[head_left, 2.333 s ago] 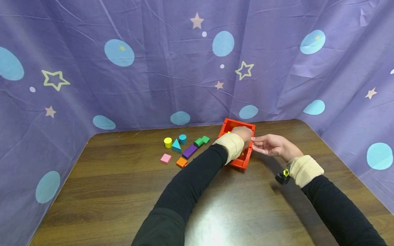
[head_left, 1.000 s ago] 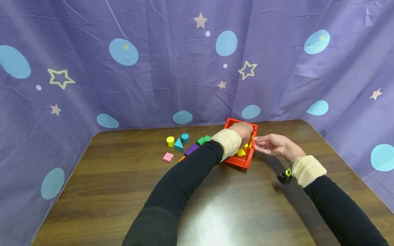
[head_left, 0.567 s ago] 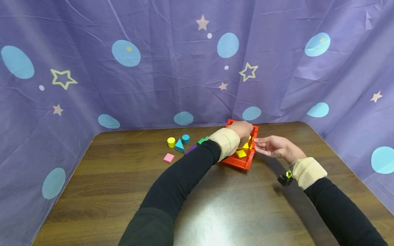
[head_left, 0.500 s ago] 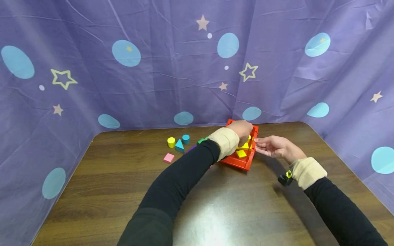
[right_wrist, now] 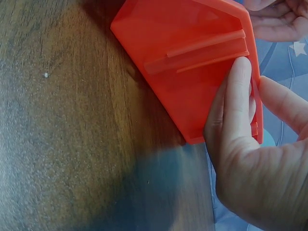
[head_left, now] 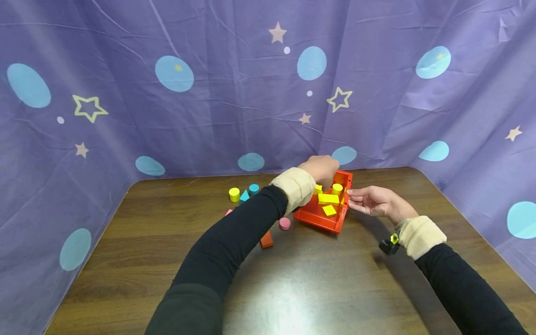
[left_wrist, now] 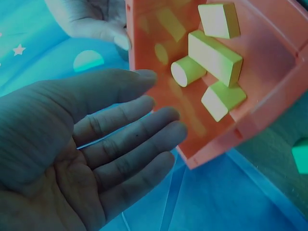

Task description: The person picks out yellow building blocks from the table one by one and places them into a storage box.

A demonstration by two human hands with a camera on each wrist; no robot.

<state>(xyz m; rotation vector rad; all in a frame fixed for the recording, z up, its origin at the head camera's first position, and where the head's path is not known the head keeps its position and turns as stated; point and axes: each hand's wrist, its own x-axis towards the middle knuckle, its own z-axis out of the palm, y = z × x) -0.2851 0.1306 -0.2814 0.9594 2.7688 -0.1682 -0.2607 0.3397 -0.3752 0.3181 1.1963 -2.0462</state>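
Observation:
A red plastic box [head_left: 311, 216] stands at the back of the table, tilted in the head view. Inside lie several yellow blocks, among them a long bar [left_wrist: 215, 57], a cylinder [left_wrist: 187, 70] and a square block [head_left: 329, 211]. My left hand [head_left: 320, 168] hovers over the box's far left side. Its fingers [left_wrist: 137, 142] are extended with nothing held, as the left wrist view shows. My right hand [head_left: 374, 201] pinches the box's right rim, thumb on one face and fingers [right_wrist: 237, 91] on the outer wall.
On the table left of the box lie a yellow cylinder [head_left: 234, 194], a blue cylinder [head_left: 253, 189], a blue triangular block [head_left: 244, 196], a pink round block [head_left: 284, 224] and an orange-brown block [head_left: 266, 240]. My left forearm covers part of this group. A purple curtain [head_left: 201, 116] hangs behind.
My left hand has risen from inside the box and shifted left, uncovering the yellow blocks. The pink round block and orange-brown block now show beside the forearm. The right hand keeps its hold.

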